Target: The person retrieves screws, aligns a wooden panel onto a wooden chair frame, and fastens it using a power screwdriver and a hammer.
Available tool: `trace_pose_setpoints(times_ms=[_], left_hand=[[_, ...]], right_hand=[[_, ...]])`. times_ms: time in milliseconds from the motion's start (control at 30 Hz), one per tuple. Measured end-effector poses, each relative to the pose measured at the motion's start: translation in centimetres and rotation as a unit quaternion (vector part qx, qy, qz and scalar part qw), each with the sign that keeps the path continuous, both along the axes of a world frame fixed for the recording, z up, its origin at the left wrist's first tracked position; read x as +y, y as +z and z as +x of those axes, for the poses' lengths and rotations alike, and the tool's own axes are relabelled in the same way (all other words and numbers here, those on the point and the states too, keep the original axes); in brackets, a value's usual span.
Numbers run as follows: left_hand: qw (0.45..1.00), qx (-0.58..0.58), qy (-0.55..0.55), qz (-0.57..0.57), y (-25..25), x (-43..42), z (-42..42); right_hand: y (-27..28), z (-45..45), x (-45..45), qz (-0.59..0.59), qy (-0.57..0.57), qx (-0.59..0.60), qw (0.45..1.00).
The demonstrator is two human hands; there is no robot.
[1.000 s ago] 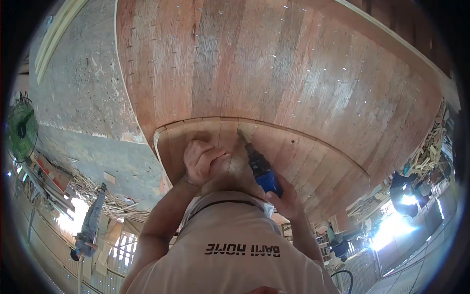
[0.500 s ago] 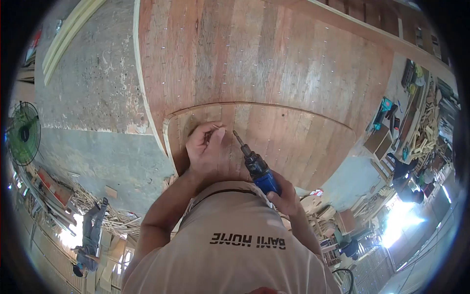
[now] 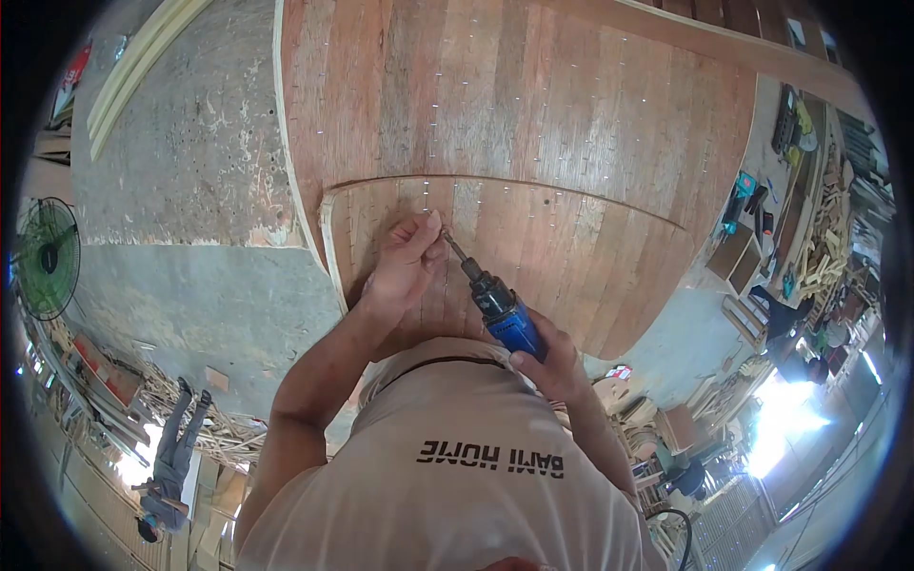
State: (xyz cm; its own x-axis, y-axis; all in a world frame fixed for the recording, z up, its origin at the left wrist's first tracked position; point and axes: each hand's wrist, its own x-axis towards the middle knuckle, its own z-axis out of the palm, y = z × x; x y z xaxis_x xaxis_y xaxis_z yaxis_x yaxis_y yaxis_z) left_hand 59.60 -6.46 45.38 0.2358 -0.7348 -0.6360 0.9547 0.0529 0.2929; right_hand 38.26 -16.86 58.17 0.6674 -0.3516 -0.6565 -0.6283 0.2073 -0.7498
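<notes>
My right hand [image 3: 552, 360] is wrapped round a blue and black power drill [image 3: 509, 324], whose long bit [image 3: 458, 249] points up and to the left. At the bit's tip, my left hand [image 3: 411, 259] is closed with thumb and forefinger pinched together. Whatever it pinches is too small to make out. Both hands are over a curved wooden panel [image 3: 571, 257] directly in front of my body. Beyond its raised edge, a larger planked wooden panel [image 3: 533, 95] dotted with staples extends away.
Pale wood strips [image 3: 143, 71] lie at far left, near a green fan [image 3: 48, 257]. On the right are a teal power tool [image 3: 739, 202], an open wooden box [image 3: 735, 262] and heaped offcuts [image 3: 824, 257]. Another person [image 3: 171, 476] is at lower left.
My left hand has shifted slightly right and up, bringing its fingertips to the drill bit. The drill has moved a little left and up, and the view has shifted slightly.
</notes>
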Motion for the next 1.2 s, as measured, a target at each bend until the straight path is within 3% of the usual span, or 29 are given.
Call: trace_pose_setpoints(times_ms=[367, 467, 667, 767, 867, 967, 1067, 1200], left_hand=[[0.990, 0.133, 0.042, -0.013, 1.2, -0.8, -0.5], [0.992, 0.118, 0.040, 0.023, 1.3, -1.1, -0.4], [0.995, -0.058, 0.009, 0.085, 0.4, -1.2, -0.6], [0.989, -0.114, -0.002, 0.098, 0.6, -1.3, -0.9], [0.992, -0.105, -0.028, 0.063, -0.3, -1.1, -1.3], [0.987, -0.076, -0.073, 0.120, 0.3, -1.7, -2.0], [0.989, -0.059, -0.055, 0.127, 0.5, -2.3, -3.0], [0.991, -0.015, 0.010, 0.132, -0.4, -3.0, -3.7]], right_hand=[[0.6, 0.8, -0.2, -0.054, 0.018, 0.006, 0.998], [0.8, 0.8, -0.4, -0.024, 0.014, 0.030, 0.999], [1.3, 0.9, -0.6, -0.160, 0.098, 0.066, 0.980], [2.4, 1.6, -1.2, -0.141, 0.116, 0.111, 0.977], [3.0, 1.4, -2.3, -0.074, 0.128, 0.094, 0.985], [3.9, 1.9, -2.8, -0.040, 0.127, 0.145, 0.980], [3.8, 2.5, -2.9, 0.041, 0.068, 0.052, 0.996], [4.3, 5.3, -3.9, 0.086, 0.052, 0.108, 0.989]])
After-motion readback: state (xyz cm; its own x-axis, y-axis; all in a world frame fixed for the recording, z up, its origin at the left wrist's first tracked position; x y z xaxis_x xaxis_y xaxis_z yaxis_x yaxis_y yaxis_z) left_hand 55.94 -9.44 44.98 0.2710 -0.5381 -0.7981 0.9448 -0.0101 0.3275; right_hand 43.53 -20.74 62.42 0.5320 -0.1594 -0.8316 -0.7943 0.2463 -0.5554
